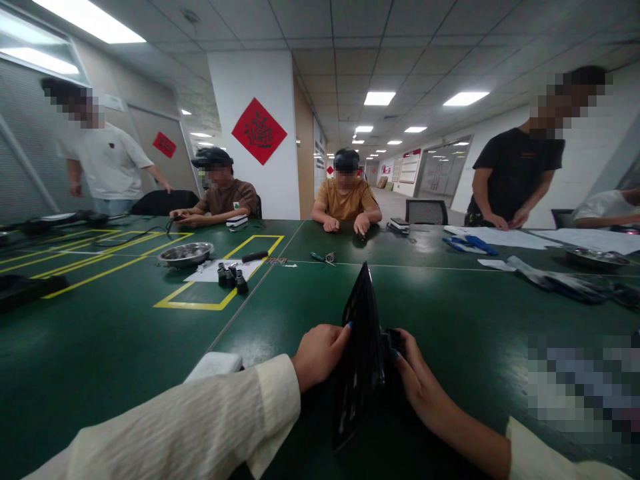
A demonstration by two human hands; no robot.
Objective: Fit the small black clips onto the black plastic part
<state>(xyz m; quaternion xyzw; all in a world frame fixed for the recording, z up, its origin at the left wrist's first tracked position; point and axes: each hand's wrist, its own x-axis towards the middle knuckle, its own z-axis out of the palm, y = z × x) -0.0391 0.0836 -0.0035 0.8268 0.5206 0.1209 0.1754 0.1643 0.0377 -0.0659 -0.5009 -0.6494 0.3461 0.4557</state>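
Upright in front of me is a thin, glossy black panel, seen nearly edge-on, so its exact kind cannot be told. My left hand grips its left side, the thumb pressed on the face and the other fingers hidden. On the panel's right side, my right hand is closed on a small dark part. That part sits close against the panel; whether it is joined to it I cannot make out. A white rounded object lies beside my left sleeve, partly covered by it.
The green table carries a metal bowl, several black cylindrical parts on white paper, and green-handled pliers. Blue-and-white gloves and grey cloth items lie to the right. Several people sit or stand around the far side.
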